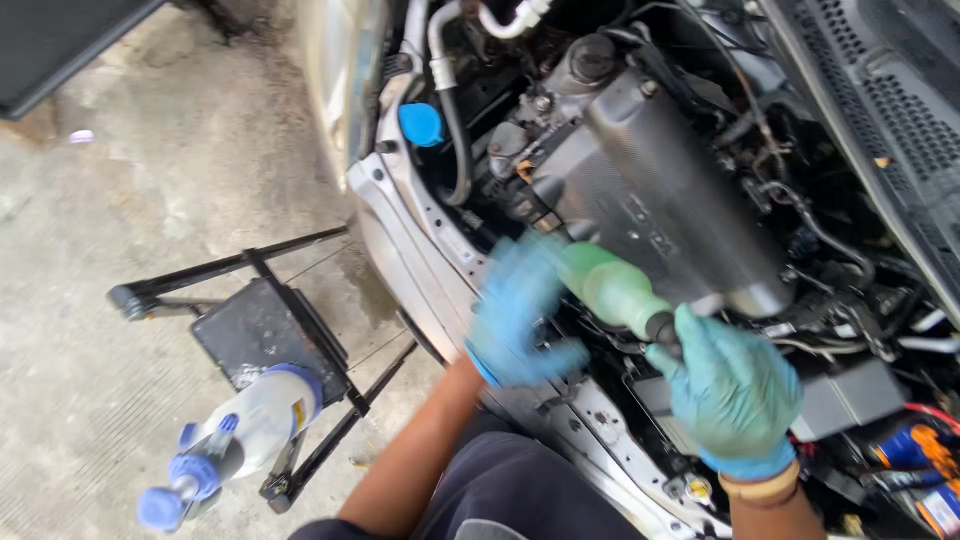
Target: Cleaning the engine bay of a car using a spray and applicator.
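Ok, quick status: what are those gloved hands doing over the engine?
Right hand grips green tool by its dark end. Left hand blurred beside its green body, contact unclear. Engine cover directly behind.

A clear spray bottle [255, 420] with blue trigger and small yellow label lies lower left of the frame; blue-and-orange containers [925, 470] sit at the lower right edge.

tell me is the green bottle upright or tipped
Tipped: the green bottle lies slanted over the engine bay, neck gripped by the right hand.
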